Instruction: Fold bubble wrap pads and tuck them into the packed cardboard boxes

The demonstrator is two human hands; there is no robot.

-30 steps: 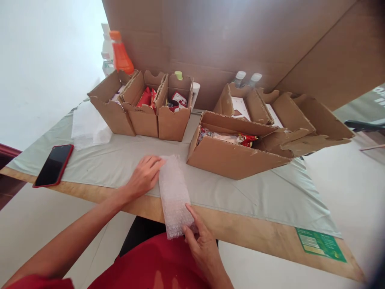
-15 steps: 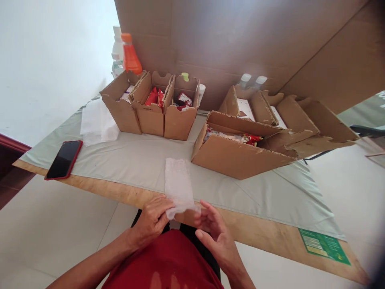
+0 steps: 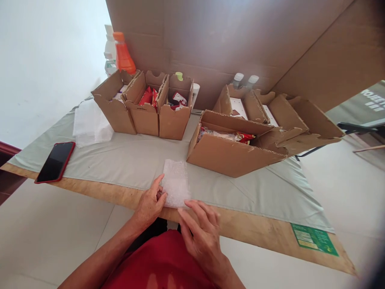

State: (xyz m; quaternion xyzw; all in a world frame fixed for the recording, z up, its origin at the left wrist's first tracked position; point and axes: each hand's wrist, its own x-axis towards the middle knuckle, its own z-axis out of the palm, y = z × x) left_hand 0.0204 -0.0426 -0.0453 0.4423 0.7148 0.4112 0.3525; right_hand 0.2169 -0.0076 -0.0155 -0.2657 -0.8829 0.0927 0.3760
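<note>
A flat white bubble-wrap pouch (image 3: 176, 183) lies on the cloth near the table's front edge. My left hand (image 3: 150, 202) is at its left side, index finger stretched along that edge and thumb apart, with nothing gripped. At the pouch's lower right corner is my right hand (image 3: 201, 226), open, its fingers extended and the fingertips at or just over the edge. Whether those fingertips press on the pouch I cannot tell.
Cardboard bins (image 3: 146, 116) with packets stand behind on the left, and a long cardboard bin (image 3: 234, 156) on the right. A stack of white sheets (image 3: 92, 124) and a red-cased phone (image 3: 56, 161) lie at left. An orange bottle (image 3: 124, 56) stands at the back.
The pouch's near end, loose and raised before, now lies flat. My left hand has let go of the end and moved up the left side; my right hand has come in over the near edge.
</note>
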